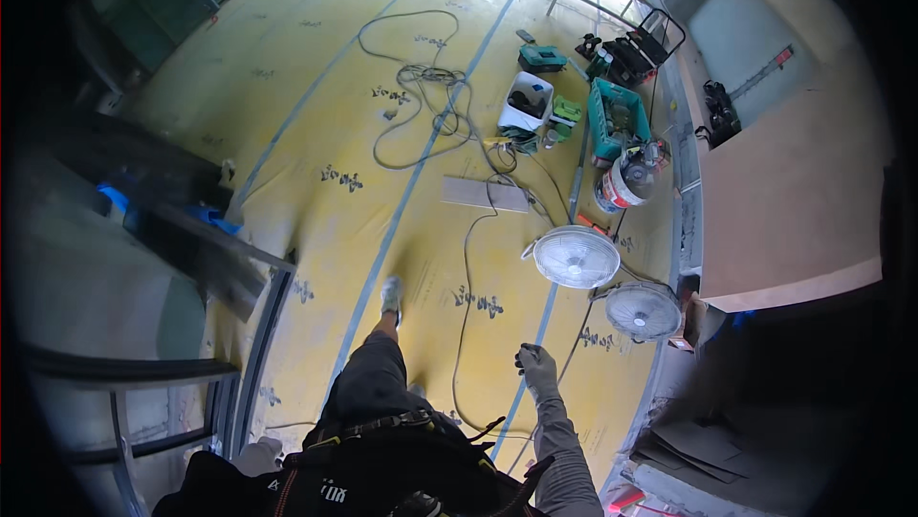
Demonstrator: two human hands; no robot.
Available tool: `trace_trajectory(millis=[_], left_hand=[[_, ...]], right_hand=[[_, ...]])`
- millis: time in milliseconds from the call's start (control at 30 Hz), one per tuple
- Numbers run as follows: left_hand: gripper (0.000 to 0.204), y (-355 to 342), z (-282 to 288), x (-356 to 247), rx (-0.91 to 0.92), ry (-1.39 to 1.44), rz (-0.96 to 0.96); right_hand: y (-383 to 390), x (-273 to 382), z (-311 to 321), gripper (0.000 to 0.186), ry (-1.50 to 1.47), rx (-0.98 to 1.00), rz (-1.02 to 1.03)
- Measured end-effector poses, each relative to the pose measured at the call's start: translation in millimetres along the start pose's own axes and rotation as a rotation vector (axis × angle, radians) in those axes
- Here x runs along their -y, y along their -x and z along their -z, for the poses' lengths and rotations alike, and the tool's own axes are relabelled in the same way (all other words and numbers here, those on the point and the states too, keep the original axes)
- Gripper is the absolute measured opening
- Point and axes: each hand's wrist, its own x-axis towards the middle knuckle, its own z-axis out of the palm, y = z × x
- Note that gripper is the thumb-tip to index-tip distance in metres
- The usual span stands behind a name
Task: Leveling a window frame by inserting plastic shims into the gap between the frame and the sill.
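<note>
My right hand (537, 371), in a grey glove with dark fingers, hangs in front of me over the yellow floor covering (421, 259). Its fingers are curled in, and whether anything is inside them I cannot make out. At the lower left, only a pale gloved part of my left hand (258, 457) shows beside my dark vest; its fingers are hidden. It is nearest to a dark metal frame (263, 354). One shoe (391, 295) is stepped forward on the floor covering. A thin cable (467, 287) runs along the floor ahead of my right hand.
Two fans (577, 257) lie ahead on the right. Beyond them are a bucket (626, 182), a green crate (617, 120), a white bin (525, 101) and a toolbox (636, 58). A flat board (485, 194) and a tangled cable (435, 77) lie farther ahead. A pinkish-brown panel (794, 201) borders the right.
</note>
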Motion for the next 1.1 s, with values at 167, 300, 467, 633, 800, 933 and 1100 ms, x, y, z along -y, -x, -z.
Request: trace_trajectory(millis=[167,300,467,633,800,933,1100], left_hand=[[0.028,-270,201,7,-0.291,0.063,-0.172],[0.033,-470,392,24,-0.545,0.905,0.393],[0.03,-621,781,-182,-0.43,1.49,-0.18],[0.038,-722,885,-259,-0.403,1.211,-0.204],[0.054,-805,901,-313,-0.173,1.202,0.105],[0.055,-876,951,-369,-0.108,1.173,0.069],[0.051,-1031,972,-408,-0.059,1.115,-0.091]], right_hand=[[-97,11,-7,0.025,0.016,-0.194,-0.139],[-139,21,-29,0.023,0.097,0.016,-0.528],[-177,39,-14,0.028,-0.043,-0.244,-0.733],[-331,59,-19,0.031,-0.086,-0.263,-0.781],[-575,188,-43,0.038,-0.356,-0.413,-0.5],[-721,344,-63,0.044,-0.218,-0.228,-0.238],[-887,418,-85,0.04,-0.072,-0.202,-0.162]])
